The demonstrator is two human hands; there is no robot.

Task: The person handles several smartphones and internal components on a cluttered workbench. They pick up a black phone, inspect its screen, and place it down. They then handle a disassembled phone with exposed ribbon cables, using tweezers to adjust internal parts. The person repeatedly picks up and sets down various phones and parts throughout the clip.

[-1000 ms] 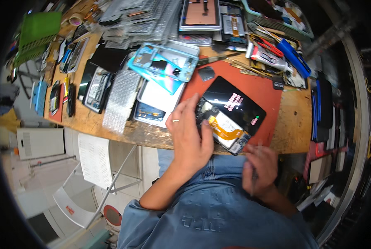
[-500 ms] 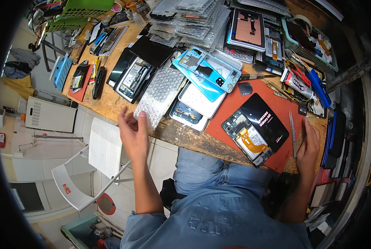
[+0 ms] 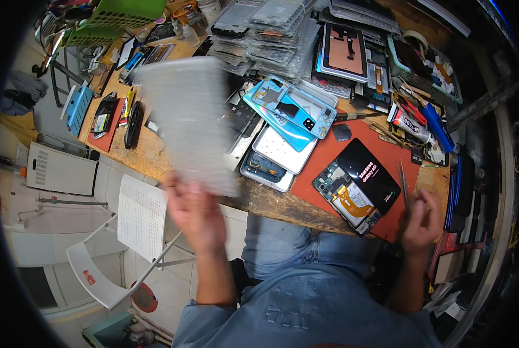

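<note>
1. My left hand (image 3: pixel 196 219) pinches the lower edge of a pale, translucent wrap sheet (image 3: pixel 185 116), thumb and fingers closed on it.
2. The sheet stands raised above the left part of the wooden bench (image 3: pixel 271 203), hiding some of what lies behind it; it is badly blurred, so it is probably bubble wrap.
3. My right hand (image 3: pixel 422 223) is at the bench's front edge, fingers loosely curled, close by the metal tweezers (image 3: pixel 404 181). I cannot tell whether I am gripping them.
4. In front of me, the opened phone (image 3: pixel 337 184) lies slantwise on the orange-red mat (image 3: pixel 317 163), its orange ribbon cable (image 3: pixel 354 205) showing.
5. Its lit black screen (image 3: pixel 371 180) lies just beside it, to the upper right.
6. Left of the mat, a light-blue phone frame (image 3: pixel 324 111) rests above a white tray (image 3: pixel 282 148).
</note>
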